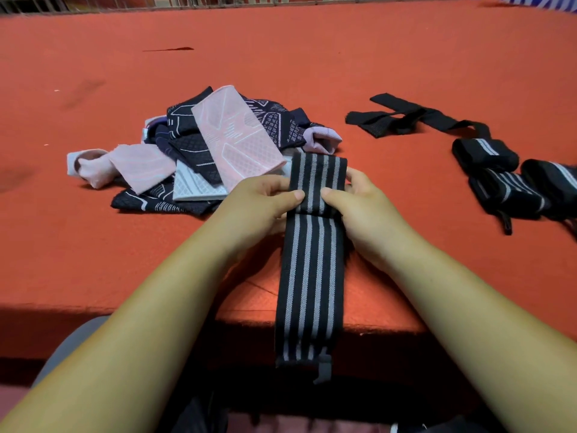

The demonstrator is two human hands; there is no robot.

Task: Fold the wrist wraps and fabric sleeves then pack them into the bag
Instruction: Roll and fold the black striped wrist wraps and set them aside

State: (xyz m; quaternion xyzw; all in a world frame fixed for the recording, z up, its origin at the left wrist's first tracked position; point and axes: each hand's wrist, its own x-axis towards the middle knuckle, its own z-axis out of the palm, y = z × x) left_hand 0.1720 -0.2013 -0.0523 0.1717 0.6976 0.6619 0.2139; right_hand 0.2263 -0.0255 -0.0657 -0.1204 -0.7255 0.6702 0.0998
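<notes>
Folding step under way: left hand (262,198) and right hand (352,198) pinch the black grey-striped elastic wrist wrap (312,245) at the red bench (312,57) edge, tail hanging. Next, probably: keep rolling evenly.

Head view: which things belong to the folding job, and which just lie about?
Job: black wrist wrap with grey stripes, gripped by left hand and right hand; heap of pink, navy and white fabric sleeves; rolled striped wraps; flat black straps.
Lying about: red tabletop; metal railing.
</notes>
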